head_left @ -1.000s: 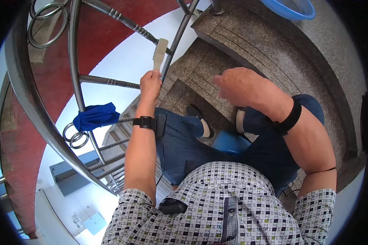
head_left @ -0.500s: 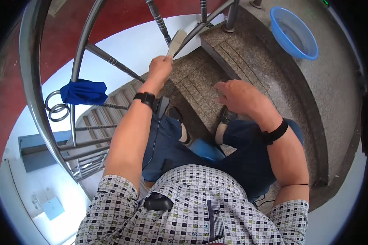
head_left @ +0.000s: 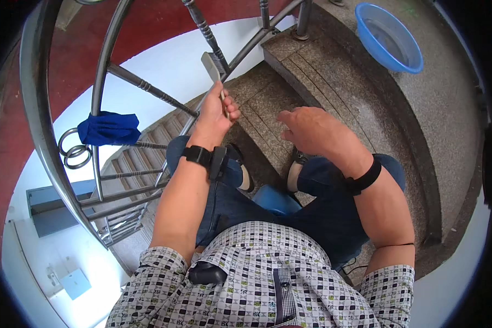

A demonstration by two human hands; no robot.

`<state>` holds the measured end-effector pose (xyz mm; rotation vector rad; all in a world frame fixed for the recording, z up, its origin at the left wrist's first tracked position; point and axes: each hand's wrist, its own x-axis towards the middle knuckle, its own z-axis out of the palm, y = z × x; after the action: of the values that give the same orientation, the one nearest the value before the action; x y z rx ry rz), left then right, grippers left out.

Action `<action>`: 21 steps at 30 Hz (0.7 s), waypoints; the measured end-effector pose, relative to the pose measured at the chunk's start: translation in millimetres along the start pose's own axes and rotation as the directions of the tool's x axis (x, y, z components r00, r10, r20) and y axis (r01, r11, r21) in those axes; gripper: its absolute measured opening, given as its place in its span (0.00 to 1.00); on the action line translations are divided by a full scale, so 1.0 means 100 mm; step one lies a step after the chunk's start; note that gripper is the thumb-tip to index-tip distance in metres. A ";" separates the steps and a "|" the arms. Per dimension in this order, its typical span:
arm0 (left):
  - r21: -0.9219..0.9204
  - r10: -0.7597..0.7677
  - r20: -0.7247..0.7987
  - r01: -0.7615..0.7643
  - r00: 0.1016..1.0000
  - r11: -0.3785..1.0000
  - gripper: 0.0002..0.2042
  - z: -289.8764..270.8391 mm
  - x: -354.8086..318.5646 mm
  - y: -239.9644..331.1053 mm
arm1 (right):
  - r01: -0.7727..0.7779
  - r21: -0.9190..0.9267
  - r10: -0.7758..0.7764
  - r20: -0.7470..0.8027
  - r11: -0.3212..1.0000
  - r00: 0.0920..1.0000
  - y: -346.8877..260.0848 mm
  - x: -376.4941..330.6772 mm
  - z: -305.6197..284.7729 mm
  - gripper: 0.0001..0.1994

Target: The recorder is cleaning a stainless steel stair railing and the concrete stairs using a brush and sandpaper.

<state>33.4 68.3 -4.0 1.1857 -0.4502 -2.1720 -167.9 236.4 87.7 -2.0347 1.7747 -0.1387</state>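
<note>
One blue cloth (head_left: pixel 109 130) hangs crumpled over the metal railing (head_left: pixel 33 98), soft-looking. To its right, the left hand (head_left: pixel 214 113) holds a pale brush (head_left: pixel 210 66), fingers curled around the handle and thumb pressed along it. The brush's head points up beside a ringed baluster (head_left: pixel 203 27), bristles turned toward it; whether they touch, I cannot tell. The brush looks light and stiff, likely slick if wet, so the handle, clear of the bristles, seems the best hold. Farther right, the right hand (head_left: pixel 314 128) hangs above the stone steps (head_left: pixel 341 90), thumb and fingers apart, nothing seen between them. Rightmost, a blue basin (head_left: pixel 364 33) sits on the landing (head_left: pixel 448 109) near its curved edge.
</note>
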 end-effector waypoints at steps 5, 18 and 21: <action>-0.128 -0.037 0.005 0.038 0.999 0.991 0.19 0.29 0.23 0.07 | 0.005 0.001 -0.005 -0.041 1.000 0.999 -0.03 -0.03 -0.05 0.12; -0.095 0.010 -0.142 -0.023 0.990 0.995 0.18 -0.37 0.56 -0.16 | 0.015 0.029 -0.015 0.014 0.999 1.000 -0.01 -0.14 -0.13 0.15; -0.026 -0.025 -0.231 0.019 0.973 0.999 0.16 -0.46 0.66 -0.39 | 0.006 0.036 -0.007 0.041 0.999 0.999 0.00 -0.15 -0.16 0.15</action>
<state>31.3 54.0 -92.1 1.4162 -0.3119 -2.0195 -176.6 246.4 105.2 -2.0044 1.7292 -0.1287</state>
